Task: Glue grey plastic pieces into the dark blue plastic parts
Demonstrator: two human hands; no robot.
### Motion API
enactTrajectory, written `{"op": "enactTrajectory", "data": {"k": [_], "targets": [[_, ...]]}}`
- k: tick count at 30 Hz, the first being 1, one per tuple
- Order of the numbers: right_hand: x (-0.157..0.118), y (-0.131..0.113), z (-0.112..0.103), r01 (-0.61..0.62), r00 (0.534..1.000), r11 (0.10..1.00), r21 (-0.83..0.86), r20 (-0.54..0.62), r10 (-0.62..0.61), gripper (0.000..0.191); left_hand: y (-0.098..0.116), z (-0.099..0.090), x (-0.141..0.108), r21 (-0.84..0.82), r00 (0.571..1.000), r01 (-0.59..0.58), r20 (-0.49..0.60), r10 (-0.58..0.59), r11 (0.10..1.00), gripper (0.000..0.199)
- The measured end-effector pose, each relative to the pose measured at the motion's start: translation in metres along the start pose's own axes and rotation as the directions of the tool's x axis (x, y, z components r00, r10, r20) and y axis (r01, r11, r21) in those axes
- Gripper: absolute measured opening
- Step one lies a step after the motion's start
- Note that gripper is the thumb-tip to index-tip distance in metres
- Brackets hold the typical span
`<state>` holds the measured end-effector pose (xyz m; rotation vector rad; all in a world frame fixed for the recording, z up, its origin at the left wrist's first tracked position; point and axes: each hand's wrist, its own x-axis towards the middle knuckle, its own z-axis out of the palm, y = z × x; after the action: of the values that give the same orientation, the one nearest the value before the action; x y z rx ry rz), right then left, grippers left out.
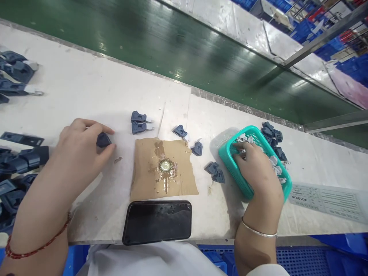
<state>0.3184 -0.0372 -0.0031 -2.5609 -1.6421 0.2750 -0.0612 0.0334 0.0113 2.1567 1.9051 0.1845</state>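
Inside teal basket (230, 165), right fingers (245, 146) part-hidden, grip unclear, left fingers (107, 153) grasping dark part (103, 140)

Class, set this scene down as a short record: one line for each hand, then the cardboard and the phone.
Left hand: dark blue part between thumb and index finger
Right hand: fingers inside green basket, among small pale pieces
Cardboard: brown, stained, round object on top
Phone: flat, screen dark, near table edge

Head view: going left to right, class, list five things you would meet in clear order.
Left hand, brown cardboard, pair of blue-gray plastic pieces, teal plastic basket, printed sheet.
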Motion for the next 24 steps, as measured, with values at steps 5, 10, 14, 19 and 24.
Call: {"op": "enactTrajectory", "data": {"k": [5, 10, 14, 19, 24], "targets": [[-0.003, -0.006, -0.01, 0.029, 0.995, 0.988, 0.15, 0.091, -0.043, 0.034, 0.0, -0.004, 0.002, -0.059, 1.0, 0.006, 0.007, -0.006, 0.998, 0.038], [-0.002, -0.014, -0.016, 0.024, 0.989, 0.964, 0.263, 0.131, -0.061, 0.025, -0.001, -0.008, 0.0, -0.029, 0.995, 0.098, 0.025, -0.098, 0.995, 0.036], [-0.001, -0.015, -0.017, 0.005, 0.986, 0.959, 0.283, 0.157, -0.052, 0.027, 0.004, -0.009, -0.005, -0.122, 0.987, 0.115, -0.1, -0.127, 0.986, 0.036], [-0.002, -0.015, -0.019, 0.02, 0.981, 0.951, 0.309, 0.178, -0.079, 0.028, 0.035, -0.016, -0.015, -0.582, 0.939, 0.104, -0.209, -0.272, 0.806, 0.029], [-0.004, -0.02, -0.022, -0.046, 0.99, 0.947, 0.319, 0.14, 0.0, 0.014, 0.052, -0.018, -0.02, -0.823, 0.964, 0.094, -0.064, -0.257, 0.56, 0.024]]}}
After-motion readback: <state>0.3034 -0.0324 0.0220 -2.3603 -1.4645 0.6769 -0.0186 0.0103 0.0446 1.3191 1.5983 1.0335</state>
